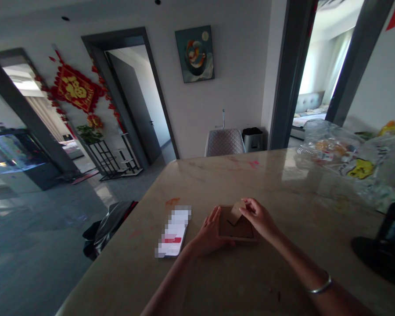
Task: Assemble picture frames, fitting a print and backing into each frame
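Handling the small, flat, light-brown piece (pixel 236 212), apparently of card or thin fibreboard, should call for little force: judge it light, stiff and dry to the touch, with low risk of slipping. Its thin edges and corners are probably the weak points and may bend or chip under hard pressure. Take hold at a corner or along opposite edges, leaving the broad face free.

The piece is tilted over the shallow, square brown tray (pixel 238 239), within the outline of its rim. Whether its lower end touches the tray floor cannot be told from this view. The tray rests on the glossy, beige marble-patterned counter (pixel 197 182); it is likely rigid and light, and may slide on the polished surface unless braced. Hold it by the outer walls.

Right hand (pixel 257 216): closed in a fingertip pinch, thumb and fingers gripping the upper right corner of the piece. Left hand (pixel 211 231): open, fingers extended along the left wall of the tray and thumb reaching along the near side, touching rather than clasping. A slim, light-coloured smartphone (pixel 175 235) with a lit screen lies to the left, apart from both hands
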{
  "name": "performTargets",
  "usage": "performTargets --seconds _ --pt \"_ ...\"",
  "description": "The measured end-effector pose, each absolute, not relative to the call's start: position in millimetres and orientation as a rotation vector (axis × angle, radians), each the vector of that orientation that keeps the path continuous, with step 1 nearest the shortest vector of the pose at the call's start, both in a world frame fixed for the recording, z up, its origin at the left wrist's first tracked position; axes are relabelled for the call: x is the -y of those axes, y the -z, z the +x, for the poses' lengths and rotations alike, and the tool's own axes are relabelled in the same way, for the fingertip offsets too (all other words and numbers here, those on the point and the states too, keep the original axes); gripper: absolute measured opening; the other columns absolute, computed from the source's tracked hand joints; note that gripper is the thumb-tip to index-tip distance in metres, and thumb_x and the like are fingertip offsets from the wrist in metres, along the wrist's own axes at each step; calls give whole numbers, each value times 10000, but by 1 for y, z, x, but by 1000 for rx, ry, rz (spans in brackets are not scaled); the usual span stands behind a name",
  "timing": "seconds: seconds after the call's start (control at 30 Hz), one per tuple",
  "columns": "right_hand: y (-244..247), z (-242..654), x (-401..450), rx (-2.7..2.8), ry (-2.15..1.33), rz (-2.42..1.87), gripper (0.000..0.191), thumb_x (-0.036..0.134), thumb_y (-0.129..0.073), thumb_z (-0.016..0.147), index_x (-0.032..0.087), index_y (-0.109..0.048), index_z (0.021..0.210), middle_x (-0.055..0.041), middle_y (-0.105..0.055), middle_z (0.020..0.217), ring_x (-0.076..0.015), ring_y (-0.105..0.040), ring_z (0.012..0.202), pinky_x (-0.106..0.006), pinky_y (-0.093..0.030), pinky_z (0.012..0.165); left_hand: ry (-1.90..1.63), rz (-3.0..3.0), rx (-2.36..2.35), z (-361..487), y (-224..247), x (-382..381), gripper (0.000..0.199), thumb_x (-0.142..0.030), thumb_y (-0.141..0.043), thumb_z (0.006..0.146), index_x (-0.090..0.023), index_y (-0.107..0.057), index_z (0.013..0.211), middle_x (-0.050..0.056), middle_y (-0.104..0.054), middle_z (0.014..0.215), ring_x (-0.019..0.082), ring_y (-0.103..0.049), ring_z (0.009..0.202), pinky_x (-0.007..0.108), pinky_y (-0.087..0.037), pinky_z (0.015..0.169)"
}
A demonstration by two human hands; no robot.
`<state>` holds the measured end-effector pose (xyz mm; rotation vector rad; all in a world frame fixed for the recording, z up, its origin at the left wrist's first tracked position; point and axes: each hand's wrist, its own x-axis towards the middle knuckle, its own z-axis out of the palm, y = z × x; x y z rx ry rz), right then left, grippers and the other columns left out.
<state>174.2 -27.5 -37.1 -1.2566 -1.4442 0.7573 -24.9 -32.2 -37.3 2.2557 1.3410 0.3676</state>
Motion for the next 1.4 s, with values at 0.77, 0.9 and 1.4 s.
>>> performTargets --seconds 0.77,0.9,1.4 --pt "28 177 18 1028 -825 -1253 440 418 -541 635 129 -580 964 -85 -656 843 -186 -595 749 -272 -442 641 -351 2180 -1394 -17 22 40 1080 -622 -606 523 -143 -135 1368 155 -114 1432 278 -91 1312 444 -113 1058" --pt "34 197 12 945 -689 -1348 475 435 -515 646 131 -549 1008 -96 -635 895 -187 -585 767 -284 -440 675 -411 2154 -1378 -18 25 39 1041 -613 -612 523 -151 -196 1358 164 -138 1425 296 -119 1305 447 -121 1053" --pt "58 256 5 1284 -105 -2029 473 191 -375 731 98 -460 1186 -186 -571 1027 -269 -535 972 -384 -392 805 -436 2115 -1349 -22 23 40 1064 -649 -597 514 -140 -193 1356 167 -149 1423 304 -123 1302 432 -144 1045"
